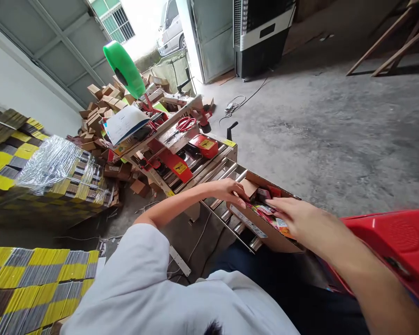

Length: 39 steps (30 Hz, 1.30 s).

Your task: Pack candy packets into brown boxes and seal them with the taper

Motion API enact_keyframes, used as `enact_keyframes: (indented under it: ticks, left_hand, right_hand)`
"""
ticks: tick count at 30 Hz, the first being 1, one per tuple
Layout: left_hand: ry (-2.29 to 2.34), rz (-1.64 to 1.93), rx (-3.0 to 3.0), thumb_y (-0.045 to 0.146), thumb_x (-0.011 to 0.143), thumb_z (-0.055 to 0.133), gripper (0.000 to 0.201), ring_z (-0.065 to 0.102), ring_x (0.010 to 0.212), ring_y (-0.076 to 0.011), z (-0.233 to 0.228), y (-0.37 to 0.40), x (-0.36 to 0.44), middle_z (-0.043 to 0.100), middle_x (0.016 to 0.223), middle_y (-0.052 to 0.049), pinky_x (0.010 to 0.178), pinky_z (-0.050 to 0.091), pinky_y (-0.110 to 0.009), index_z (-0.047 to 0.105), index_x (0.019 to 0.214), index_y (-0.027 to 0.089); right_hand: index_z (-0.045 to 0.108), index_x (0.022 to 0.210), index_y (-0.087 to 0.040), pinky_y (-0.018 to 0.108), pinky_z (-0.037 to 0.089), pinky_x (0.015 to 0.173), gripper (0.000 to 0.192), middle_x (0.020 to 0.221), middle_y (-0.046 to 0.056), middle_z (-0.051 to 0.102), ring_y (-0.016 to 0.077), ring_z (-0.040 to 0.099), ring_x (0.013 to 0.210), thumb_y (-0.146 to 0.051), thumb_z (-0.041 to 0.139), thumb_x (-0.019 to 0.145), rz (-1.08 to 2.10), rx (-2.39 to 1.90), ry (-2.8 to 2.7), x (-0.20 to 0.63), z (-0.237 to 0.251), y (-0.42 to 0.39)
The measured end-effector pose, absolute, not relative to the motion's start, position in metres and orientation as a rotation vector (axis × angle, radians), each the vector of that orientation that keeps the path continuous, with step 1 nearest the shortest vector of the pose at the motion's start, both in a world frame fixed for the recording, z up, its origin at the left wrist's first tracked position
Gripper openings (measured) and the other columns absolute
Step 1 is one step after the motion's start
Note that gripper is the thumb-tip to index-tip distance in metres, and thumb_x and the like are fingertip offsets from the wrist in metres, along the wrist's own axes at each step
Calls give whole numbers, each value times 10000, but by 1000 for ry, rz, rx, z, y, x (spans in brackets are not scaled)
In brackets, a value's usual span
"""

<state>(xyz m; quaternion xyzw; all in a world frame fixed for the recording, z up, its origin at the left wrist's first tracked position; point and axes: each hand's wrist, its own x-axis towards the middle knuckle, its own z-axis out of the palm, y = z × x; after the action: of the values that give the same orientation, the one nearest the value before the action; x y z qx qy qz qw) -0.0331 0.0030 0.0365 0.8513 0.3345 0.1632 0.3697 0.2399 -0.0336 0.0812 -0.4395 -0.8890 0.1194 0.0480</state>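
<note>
Where both hands meet, open carton under spread fingers, packets beneath fingertips

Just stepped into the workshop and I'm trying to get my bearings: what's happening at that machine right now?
A person in a white shirt has both hands in an open cardboard box that sits on the metal rollers of a red carton-sealing machine. The left hand rests on the box's far flap, and the right hand lies flat over the colourful packets inside. The box flaps are open. Red scissors lie on top of the machine, and a red plastic stool stands at the right.
</note>
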Motion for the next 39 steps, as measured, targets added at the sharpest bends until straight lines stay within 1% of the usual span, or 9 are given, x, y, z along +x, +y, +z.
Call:
enact_keyframes:
  ticks: [3,5,9,13,16,20,24,31,39]
  left_hand:
    - [867,432,2194,408,848,734,251,664,871,-161,33,12,-27,743,953,-83,797,454,-231,806,949,190]
    - [942,410,2187,392,835,743,236,644,794,-151,34,17,-20,735,837,-63,736,430,-235,799,850,164]
    - [1120,327,2163,364,761,801,241,572,693,-135,41,24,-6,669,719,-13,664,376,-246,719,764,137]
    - [1202,251,2166,308,745,817,228,550,684,-132,48,22,-2,647,756,7,631,353,-243,668,828,158]
    - [1137,304,2239,271,762,804,164,557,710,-133,50,15,-7,649,761,0,648,356,-240,679,769,165]
    - [1078,384,2123,327,828,746,170,595,716,-127,51,-4,-18,698,774,-18,670,389,-218,739,820,157]
    - [1154,360,2079,350,861,711,206,617,707,-125,53,-16,-27,737,811,-36,671,398,-210,774,890,156]
    - [1036,118,2036,124,799,723,63,609,716,-130,49,9,-16,724,792,-28,674,418,-206,759,846,145]
    - [1101,8,2041,85,798,680,76,590,718,-129,48,10,-10,687,764,-10,676,436,-207,719,829,142]
  right_hand:
    - [700,1083,-329,437,542,841,355,1130,61,700,275,685,928,-484,448,886,344,-1363,-2359,289,67,-48]
    - [673,1012,-374,434,549,769,307,1051,71,696,264,677,812,-573,525,832,508,-1410,-2194,310,53,-55]
    - [618,1000,-374,414,542,736,341,911,123,632,274,652,809,-635,597,781,866,-1339,-2060,308,38,-62]
    - [648,886,-285,435,514,732,401,820,94,597,256,606,697,-654,507,815,761,-1329,-2152,283,48,-54]
    - [655,798,-250,418,497,741,420,804,83,618,257,619,740,-600,432,861,717,-1269,-2199,280,54,-46]
    - [696,906,-255,341,470,630,355,759,49,627,215,592,657,-541,490,865,785,-1265,-2180,288,51,-44]
    - [656,767,-246,320,442,642,270,806,46,692,222,656,720,-426,508,902,672,-1474,-2327,280,56,-39]
    - [735,869,-200,313,472,657,276,859,121,743,281,736,847,-239,473,948,395,-1733,-2667,254,87,-23]
    - [745,951,-80,329,536,699,423,915,211,749,290,751,900,56,355,859,358,-1795,-2694,217,100,-33]
